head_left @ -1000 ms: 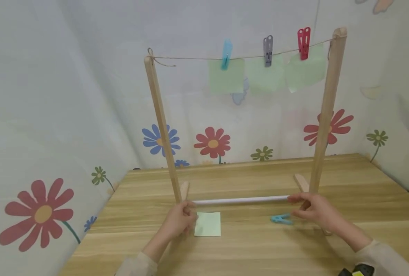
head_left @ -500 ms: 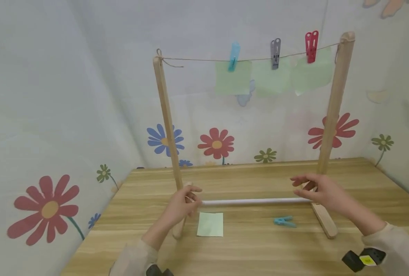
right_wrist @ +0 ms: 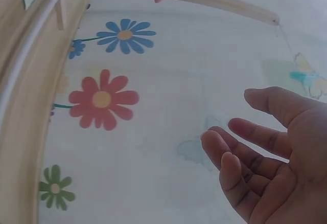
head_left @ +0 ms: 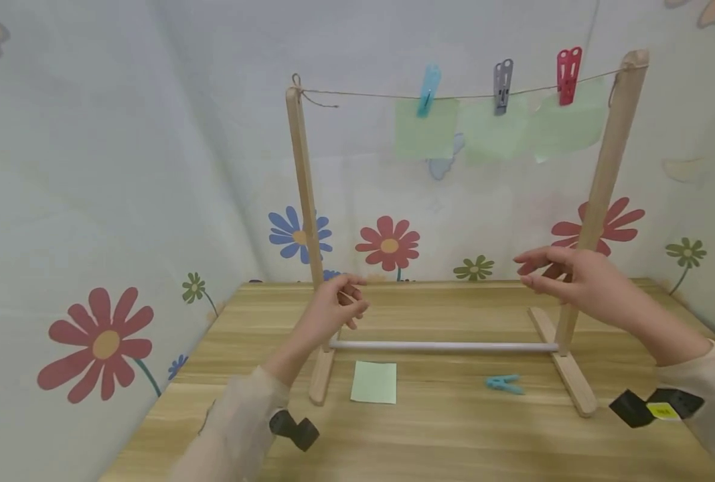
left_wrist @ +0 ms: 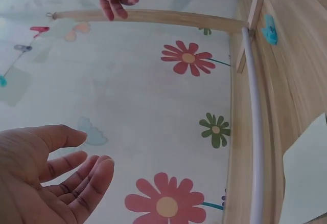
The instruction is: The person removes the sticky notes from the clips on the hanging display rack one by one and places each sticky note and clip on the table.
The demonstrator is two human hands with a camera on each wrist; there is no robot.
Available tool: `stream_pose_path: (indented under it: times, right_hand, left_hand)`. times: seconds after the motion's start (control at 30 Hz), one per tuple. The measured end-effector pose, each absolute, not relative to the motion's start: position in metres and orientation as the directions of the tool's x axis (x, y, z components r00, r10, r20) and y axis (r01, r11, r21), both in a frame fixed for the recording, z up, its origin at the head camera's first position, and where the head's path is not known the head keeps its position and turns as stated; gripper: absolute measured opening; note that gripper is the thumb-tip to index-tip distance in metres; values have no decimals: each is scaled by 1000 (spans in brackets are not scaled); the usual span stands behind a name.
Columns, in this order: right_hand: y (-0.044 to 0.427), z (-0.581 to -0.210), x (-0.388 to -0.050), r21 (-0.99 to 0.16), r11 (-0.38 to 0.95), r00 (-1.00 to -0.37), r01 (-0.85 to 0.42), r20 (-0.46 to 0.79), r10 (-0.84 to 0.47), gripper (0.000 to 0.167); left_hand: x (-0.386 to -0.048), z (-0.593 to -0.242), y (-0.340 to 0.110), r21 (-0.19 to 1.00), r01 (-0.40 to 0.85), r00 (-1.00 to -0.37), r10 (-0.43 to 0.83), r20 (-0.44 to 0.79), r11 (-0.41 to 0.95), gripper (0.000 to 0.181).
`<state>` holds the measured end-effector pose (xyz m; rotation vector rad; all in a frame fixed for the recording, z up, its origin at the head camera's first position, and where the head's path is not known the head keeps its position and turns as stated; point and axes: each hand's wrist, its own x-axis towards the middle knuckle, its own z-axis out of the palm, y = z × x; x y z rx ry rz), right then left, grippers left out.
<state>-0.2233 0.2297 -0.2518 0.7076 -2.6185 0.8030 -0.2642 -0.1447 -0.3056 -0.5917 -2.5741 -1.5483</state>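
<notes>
In the head view my left hand [head_left: 327, 311] is raised beside the left wooden post [head_left: 304, 167], fingers loosely bent and holding nothing. My right hand [head_left: 598, 284] hovers at the right post [head_left: 610, 154], also holding nothing, its thumb and fingers apart. Between the post feet runs a white rod [head_left: 442, 347], below both hands. A string across the post tops carries a blue clip [head_left: 428, 91], a grey clip [head_left: 503, 87] and a red clip [head_left: 568, 75], with green papers [head_left: 426, 130] hanging under them.
On the wooden table [head_left: 430, 442], a square green paper [head_left: 374, 382] lies in front of the rod at the left. A loose blue clip [head_left: 505, 383] lies at the right. Behind stands a flower-printed curtain [head_left: 171, 167].
Both hands have left the white rod's ends and risen to above it. The head view has shifted slightly, so the frame appears further right. The loose paper and clip stay on the table.
</notes>
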Motion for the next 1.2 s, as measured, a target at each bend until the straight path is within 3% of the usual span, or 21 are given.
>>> stream_pose_path:
  times: [0.27, 0.5, 1.0, 1.2]
  right_hand:
    - [220, -205, -228, -354, 733, -786, -581, 477, -393, 34]
    - [213, -173, -228, -426, 763, -858, -486, 401, -322, 37]
    - [181, -103, -244, -376, 707, -749, -598, 576, -327, 36]
    - [160, -78, -254, -392, 696, -738, -602, 607, -297, 41]
  left_hand:
    - [-279, -277, -130, 831, 436, -896, 255, 364, 345, 32]
    - [-290, -259, -118, 846, 459, -886, 214, 412, 273, 33]
    - [-308, -220, -96, 890, 439, -898, 80, 432, 126, 36]
    - [-314, -206, -86, 896, 440, -898, 44, 437, 68, 36]
